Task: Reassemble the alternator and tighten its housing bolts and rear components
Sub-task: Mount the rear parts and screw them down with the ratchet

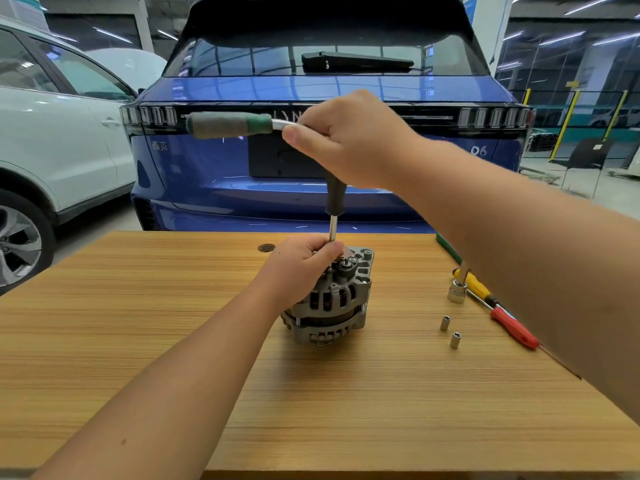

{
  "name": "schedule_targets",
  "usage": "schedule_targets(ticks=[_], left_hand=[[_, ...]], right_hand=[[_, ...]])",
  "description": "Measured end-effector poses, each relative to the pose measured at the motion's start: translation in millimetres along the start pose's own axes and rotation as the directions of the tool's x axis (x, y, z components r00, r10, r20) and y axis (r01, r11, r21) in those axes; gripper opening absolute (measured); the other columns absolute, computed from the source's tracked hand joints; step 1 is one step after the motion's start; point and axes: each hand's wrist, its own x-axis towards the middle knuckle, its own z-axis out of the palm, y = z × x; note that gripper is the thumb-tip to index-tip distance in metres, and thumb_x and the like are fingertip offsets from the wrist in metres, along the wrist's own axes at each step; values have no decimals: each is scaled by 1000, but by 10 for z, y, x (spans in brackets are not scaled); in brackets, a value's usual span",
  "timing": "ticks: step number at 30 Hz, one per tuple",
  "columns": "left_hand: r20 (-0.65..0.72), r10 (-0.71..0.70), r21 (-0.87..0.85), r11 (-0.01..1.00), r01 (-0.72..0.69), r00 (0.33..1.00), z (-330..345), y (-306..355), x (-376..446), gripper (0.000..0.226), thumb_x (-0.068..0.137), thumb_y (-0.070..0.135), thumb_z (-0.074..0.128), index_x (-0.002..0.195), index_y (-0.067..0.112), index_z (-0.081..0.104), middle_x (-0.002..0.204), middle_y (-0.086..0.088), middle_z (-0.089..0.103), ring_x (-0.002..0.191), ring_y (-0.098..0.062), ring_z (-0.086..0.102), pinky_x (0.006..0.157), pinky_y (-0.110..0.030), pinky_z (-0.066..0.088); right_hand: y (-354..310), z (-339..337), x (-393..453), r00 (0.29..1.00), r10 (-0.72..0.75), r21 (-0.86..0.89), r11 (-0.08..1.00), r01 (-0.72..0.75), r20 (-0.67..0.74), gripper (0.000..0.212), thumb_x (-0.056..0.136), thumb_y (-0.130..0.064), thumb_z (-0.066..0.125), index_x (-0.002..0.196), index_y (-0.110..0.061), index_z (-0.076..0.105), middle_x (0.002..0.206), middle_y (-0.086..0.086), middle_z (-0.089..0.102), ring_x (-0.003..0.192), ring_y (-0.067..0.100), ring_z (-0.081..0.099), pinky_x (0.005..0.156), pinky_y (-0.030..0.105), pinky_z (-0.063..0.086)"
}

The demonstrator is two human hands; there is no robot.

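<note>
Alternator (330, 299) stands upright near the centre of the worktop (173, 323), rear face up. My left hand (304, 261) sits on its top, fingers curled round the lower end of the steel extension shaft (333, 228). My right hand (349, 140), at 12 o'clock above, has its fingers wrapped round the head of the ratchet wrench (230, 124), whose handle points to 9 o'clock. At 3 o'clock lie two small sockets (450, 331), a larger socket (458, 291) and a red-and-yellow screwdriver (498, 308). A blue car (325, 185) is parked beyond.

left hand (304, 258) grips alternator (332, 299) top | right hand (349, 140) holds T-handle wrench (230, 124) upright | wooden table (173, 306)
</note>
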Motion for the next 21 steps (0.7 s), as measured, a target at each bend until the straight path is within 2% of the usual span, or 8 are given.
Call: schedule_targets(ticks=[4, 7, 10, 13, 14, 16, 18, 21], left_hand=[[1, -9, -10, 1000, 9, 1000, -1, 11, -11, 25, 102, 51, 49, 86, 48, 68, 86, 17, 71, 84, 1, 62, 78, -34, 53], [-7, -16, -4, 1000, 16, 1000, 3, 15, -11, 26, 102, 52, 49, 84, 49, 68, 87, 10, 73, 85, -8, 65, 81, -40, 54], [-10, -26, 1, 1000, 26, 1000, 1, 20, -4, 26, 102, 52, 48, 84, 50, 67, 88, 12, 72, 86, -6, 64, 81, -38, 54], [-6, -45, -15, 999, 45, 999, -9, 24, -2, 28, 101, 52, 47, 84, 47, 68, 86, 24, 69, 86, 6, 59, 72, -30, 47], [-5, -50, -22, 999, 50, 999, -8, 26, -2, 29, 102, 52, 46, 85, 46, 68, 86, 27, 68, 85, 11, 57, 70, -28, 43], [-10, -50, -22, 999, 49, 999, -5, 28, -1, 30, 102, 52, 46, 84, 44, 68, 84, 27, 68, 84, 13, 56, 68, -26, 42], [-16, -30, -10, 999, 30, 999, -1, 23, -1, 28, 102, 51, 47, 83, 46, 67, 84, 22, 70, 84, 9, 58, 71, -28, 46], [-14, -18, -19, 1000, 18, 1000, 1, 14, -1, 29, 103, 49, 47, 84, 45, 68, 86, 18, 71, 83, 4, 59, 72, -28, 48]], right_hand=[[-47, -135, 200, 919, 365, 150, 910, -386, 151, 35, 101, -37, 51, 90, -9, 67, 65, 3, 69, 51, 11, 58, 48, 23, 50], [-69, -133, 157, 713, 554, 711, 279, -645, 430, 19, 103, -20, 49, 99, -6, 60, 60, 0, 68, 56, 15, 69, 50, 30, 58], [-53, 13, 41, 719, 451, 847, -224, -482, 528, 13, 103, -22, 44, 106, -14, 54, 83, -3, 77, 70, 14, 74, 77, 37, 50], [-86, 215, -45, 785, 465, 886, -406, -223, 410, 15, 104, -23, 51, 115, -16, 57, 89, -4, 75, 70, 12, 70, 75, 32, 47], [-103, 279, -69, 817, 489, 936, -310, -165, 306, 12, 104, -22, 54, 114, -17, 59, 94, -1, 74, 73, 12, 69, 74, 30, 48], [-102, 360, -151, 865, 492, 939, 334, -87, -95, 13, 102, -16, 57, 111, -15, 66, 105, 1, 71, 87, 7, 68, 79, 26, 50], [-44, 420, -187, 884, 208, 445, 896, 0, -419, 22, 99, -9, 55, 114, -8, 71, 113, 2, 69, 103, 16, 63, 89, 32, 49], [-44, 398, -149, 944, -12, -17, 1000, 7, -329, 28, 102, -18, 49, 120, -6, 66, 114, 11, 64, 102, 34, 56, 84, 45, 46]])
